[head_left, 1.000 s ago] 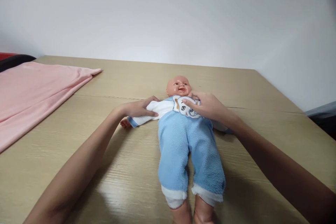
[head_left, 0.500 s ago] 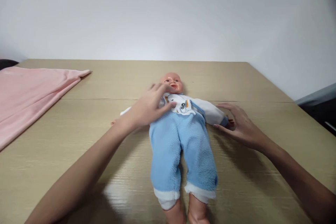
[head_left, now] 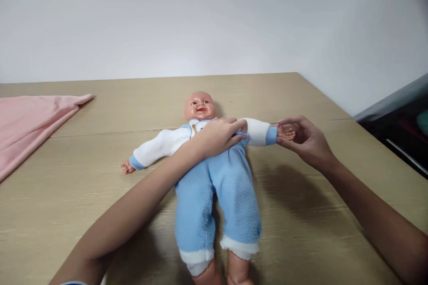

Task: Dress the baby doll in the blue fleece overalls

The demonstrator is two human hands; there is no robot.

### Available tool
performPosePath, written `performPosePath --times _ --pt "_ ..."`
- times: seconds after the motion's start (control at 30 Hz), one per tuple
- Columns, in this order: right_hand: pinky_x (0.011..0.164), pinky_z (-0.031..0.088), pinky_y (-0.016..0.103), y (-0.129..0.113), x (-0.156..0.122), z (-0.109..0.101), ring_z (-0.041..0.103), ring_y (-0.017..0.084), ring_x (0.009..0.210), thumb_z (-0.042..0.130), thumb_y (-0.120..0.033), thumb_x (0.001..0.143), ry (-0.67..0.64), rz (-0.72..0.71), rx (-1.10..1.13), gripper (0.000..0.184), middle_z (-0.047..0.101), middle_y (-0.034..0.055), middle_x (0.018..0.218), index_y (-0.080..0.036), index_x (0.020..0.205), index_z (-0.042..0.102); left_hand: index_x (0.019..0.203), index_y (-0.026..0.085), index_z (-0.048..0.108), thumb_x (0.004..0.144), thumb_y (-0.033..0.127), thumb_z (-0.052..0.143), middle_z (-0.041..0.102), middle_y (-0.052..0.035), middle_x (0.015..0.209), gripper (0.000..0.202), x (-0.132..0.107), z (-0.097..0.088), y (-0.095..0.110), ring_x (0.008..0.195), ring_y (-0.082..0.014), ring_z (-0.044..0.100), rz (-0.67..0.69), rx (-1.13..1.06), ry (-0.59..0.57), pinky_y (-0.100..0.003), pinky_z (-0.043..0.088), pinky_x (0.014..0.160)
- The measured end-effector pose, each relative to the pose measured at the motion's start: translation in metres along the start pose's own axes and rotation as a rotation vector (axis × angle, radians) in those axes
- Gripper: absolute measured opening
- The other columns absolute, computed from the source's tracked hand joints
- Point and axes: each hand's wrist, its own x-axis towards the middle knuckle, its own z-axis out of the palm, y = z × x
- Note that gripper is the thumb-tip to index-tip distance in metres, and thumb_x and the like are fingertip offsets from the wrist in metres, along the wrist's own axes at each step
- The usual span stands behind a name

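A baby doll (head_left: 200,107) lies face up, its feet towards me. It wears a romper (head_left: 230,187) with blue fleece legs and white sleeves. My left hand (head_left: 222,136) lies across the doll's chest, and its fingers pinch the blue-edged cloth by the armpit. That hand covers most of the animal face on the bib. On the right, my right hand (head_left: 304,140) has thumb and fingers closed around the doll's wrist at the blue cuff (head_left: 271,135). The sleeve between my hands is stretched out sideways. The doll's other arm (head_left: 157,147) rests on the table.
A pink cloth (head_left: 30,124) is spread at the left of the wooden table (head_left: 100,213). Behind the table is a plain pale wall (head_left: 200,18). Something dark with a grey top edge (head_left: 401,98) stands beyond the table's right side.
My left hand has moved right across the chest and closed on the cloth by the armpit. My right hand has closed on the doll's wrist and lifted that arm. The view has shifted right.
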Motion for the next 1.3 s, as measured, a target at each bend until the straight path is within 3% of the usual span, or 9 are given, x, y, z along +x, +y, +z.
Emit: performPosePath --times 0.17,0.37,0.63,0.77,0.87,0.97,1.07,1.17,1.3 --pt "0.098 0.068 0.044 -0.037 0.028 0.034 0.080 0.029 0.105 0.100 -0.058 0.078 -0.041 -0.196 0.004 0.050 0.081 0.0077 0.112 -0.030 0.108 0.071 0.131 0.022 0.074 0.119 0.047 0.045 0.075 -0.0131 0.120 0.040 -0.007 -0.010 0.005 0.104 -0.0294 0.072 0.185 -0.062 0.024 -0.037 0.050 0.090" --pt "0.109 0.061 0.046 -0.045 0.025 0.067 0.077 0.031 0.118 0.085 -0.048 0.097 -0.223 -0.352 -0.117 0.031 0.083 0.0088 0.124 -0.028 0.119 0.078 0.117 0.025 0.081 0.113 0.046 0.061 0.082 -0.0121 0.113 0.029 -0.016 -0.013 0.000 0.111 -0.0304 0.075 0.250 -0.250 0.125 -0.040 0.054 0.102" --pt "0.132 0.045 0.055 -0.046 -0.022 0.073 0.058 0.036 0.153 0.058 -0.045 0.113 -0.507 -0.281 -0.127 0.049 0.068 0.0106 0.159 -0.030 0.159 0.064 0.097 0.019 0.074 0.103 0.033 0.078 0.079 -0.0046 0.092 0.016 -0.010 -0.011 0.005 0.082 -0.0191 0.073 0.098 -0.602 0.329 -0.031 0.054 0.077" --pt "0.133 0.045 0.059 -0.034 -0.035 0.073 0.060 0.036 0.152 0.055 -0.046 0.116 -0.500 -0.283 -0.119 0.055 0.065 0.0096 0.163 -0.034 0.169 0.051 0.100 0.018 0.078 0.099 0.028 0.086 0.084 -0.0058 0.100 0.012 -0.008 -0.009 0.001 0.095 -0.0199 0.079 0.236 -0.717 0.229 -0.031 0.059 0.088" --pt "0.139 0.036 0.060 -0.015 -0.025 0.063 0.046 0.036 0.166 0.070 -0.046 0.110 -0.404 -0.349 -0.075 0.066 0.051 0.0070 0.178 -0.039 0.171 0.047 0.100 0.018 0.081 0.098 0.023 0.087 0.086 -0.0069 0.104 0.008 -0.009 -0.009 -0.002 0.100 -0.0200 0.080 0.286 -0.738 0.250 -0.032 0.060 0.091" --pt "0.120 0.056 0.052 -0.003 -0.007 0.058 0.064 0.035 0.146 0.088 -0.056 0.096 -0.127 -0.309 -0.015 0.052 0.069 0.0106 0.154 -0.035 0.141 0.071 0.100 0.019 0.082 0.097 0.025 0.089 0.086 -0.0066 0.103 0.009 -0.011 -0.009 -0.002 0.097 -0.0203 0.080 0.272 -0.722 0.239 -0.033 0.060 0.088" --pt "0.078 0.063 0.036 -0.005 0.004 0.068 0.073 0.023 0.092 0.089 -0.065 0.092 -0.004 -0.120 0.160 0.051 0.075 0.0047 0.104 -0.030 0.123 0.069 0.098 0.020 0.083 0.097 0.026 0.089 0.085 -0.0053 0.097 0.010 -0.010 -0.008 0.000 0.091 -0.0194 0.079 0.273 -0.700 0.239 -0.033 0.059 0.085" --pt "0.060 0.052 0.028 -0.018 0.005 0.086 0.064 0.017 0.071 0.095 -0.063 0.086 -0.077 -0.039 0.313 0.057 0.068 -0.0027 0.084 -0.031 0.122 0.065 0.095 0.021 0.083 0.097 0.027 0.089 0.085 -0.0045 0.094 0.009 -0.010 -0.010 0.003 0.088 -0.0189 0.076 0.292 -0.623 0.289 -0.034 0.058 0.086" --pt "0.076 0.059 0.033 -0.035 -0.003 0.095 0.070 0.021 0.087 0.093 -0.061 0.089 -0.257 -0.025 0.370 0.052 0.076 0.0012 0.099 -0.033 0.126 0.070 0.092 0.019 0.082 0.095 0.031 0.090 0.083 -0.0032 0.089 0.014 -0.010 -0.016 0.005 0.082 -0.0171 0.072 0.193 -0.614 0.334 -0.032 0.054 0.082"
